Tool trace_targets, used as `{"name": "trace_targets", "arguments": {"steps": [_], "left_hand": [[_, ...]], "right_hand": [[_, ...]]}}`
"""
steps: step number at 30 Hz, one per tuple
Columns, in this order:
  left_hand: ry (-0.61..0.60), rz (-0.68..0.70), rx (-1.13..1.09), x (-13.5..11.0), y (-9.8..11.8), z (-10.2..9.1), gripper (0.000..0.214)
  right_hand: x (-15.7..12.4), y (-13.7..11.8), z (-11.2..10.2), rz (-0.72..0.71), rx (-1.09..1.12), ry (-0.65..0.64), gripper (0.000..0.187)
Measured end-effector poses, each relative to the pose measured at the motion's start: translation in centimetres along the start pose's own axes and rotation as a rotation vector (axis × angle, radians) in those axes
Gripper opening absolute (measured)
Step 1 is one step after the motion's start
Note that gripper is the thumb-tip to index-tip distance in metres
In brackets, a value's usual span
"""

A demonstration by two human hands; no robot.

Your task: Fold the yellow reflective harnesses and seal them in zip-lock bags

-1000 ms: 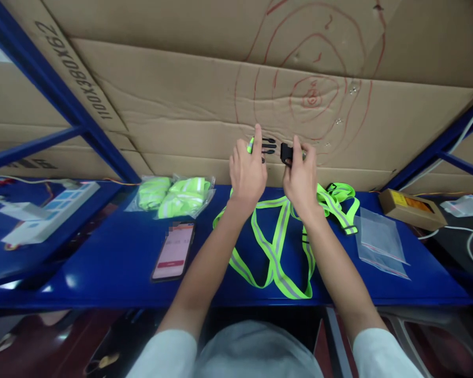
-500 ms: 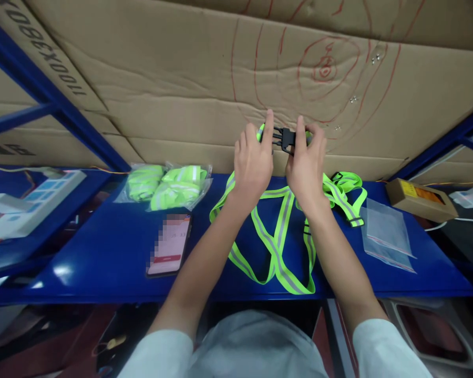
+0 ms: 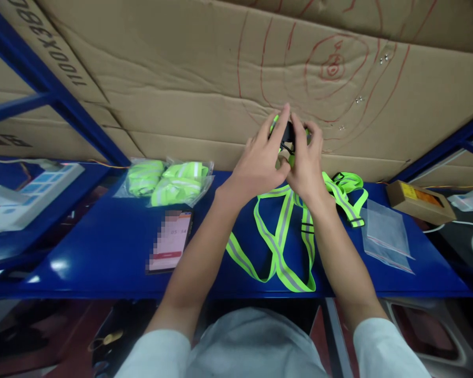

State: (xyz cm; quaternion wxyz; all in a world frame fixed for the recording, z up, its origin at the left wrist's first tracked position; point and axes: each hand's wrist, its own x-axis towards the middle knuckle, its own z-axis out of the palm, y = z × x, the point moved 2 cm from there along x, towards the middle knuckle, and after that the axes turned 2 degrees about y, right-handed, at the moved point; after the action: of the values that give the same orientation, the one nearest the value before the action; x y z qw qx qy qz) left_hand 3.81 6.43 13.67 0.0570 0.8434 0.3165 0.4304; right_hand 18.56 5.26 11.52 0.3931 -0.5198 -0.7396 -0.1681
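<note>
A neon-green reflective strap vest (image 3: 278, 241) lies on the blue shelf (image 3: 102, 247) and runs up into both hands. My left hand (image 3: 262, 163) and my right hand (image 3: 305, 163) meet above the shelf, fingers pinched around a black plastic buckle (image 3: 287, 134) at the strap ends. The buckle is mostly hidden by my fingers, and its two halves appear joined.
Two bagged green vests (image 3: 169, 184) lie at the back left, a phone (image 3: 169, 240) in front of them. Clear plastic bags (image 3: 386, 233) and a small cardboard box (image 3: 420, 202) sit to the right. A power strip (image 3: 31, 194) is far left. Cardboard sheets (image 3: 205, 89) back the shelf.
The two buckle halves, held apart a second ago, have been brought together and now sit pressed between my closing hands.
</note>
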Motion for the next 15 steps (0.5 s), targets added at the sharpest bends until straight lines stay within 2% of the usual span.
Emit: {"name": "trace_targets", "arguments": {"steps": [3,8,12,15], "left_hand": [[-0.031,0.05,-0.077,0.0,0.0,-0.6,0.083],[-0.056,0.046,-0.235,0.0,-1.0,-1.6,0.08],[-0.129,0.029,-0.339,0.0,-1.5,-1.8,0.074],[-0.201,0.067,-0.327,-0.2,-1.2,-2.0,0.071]], "right_hand": [[0.3,0.4,-0.5,0.008,0.03,-0.006,0.074],[0.8,1.6,-3.1,0.0,0.211,-0.164,0.08],[0.9,2.2,-4.8,-0.014,0.438,-0.131,0.055],[1.0,2.5,-4.6,0.005,0.569,-0.096,0.036]]}}
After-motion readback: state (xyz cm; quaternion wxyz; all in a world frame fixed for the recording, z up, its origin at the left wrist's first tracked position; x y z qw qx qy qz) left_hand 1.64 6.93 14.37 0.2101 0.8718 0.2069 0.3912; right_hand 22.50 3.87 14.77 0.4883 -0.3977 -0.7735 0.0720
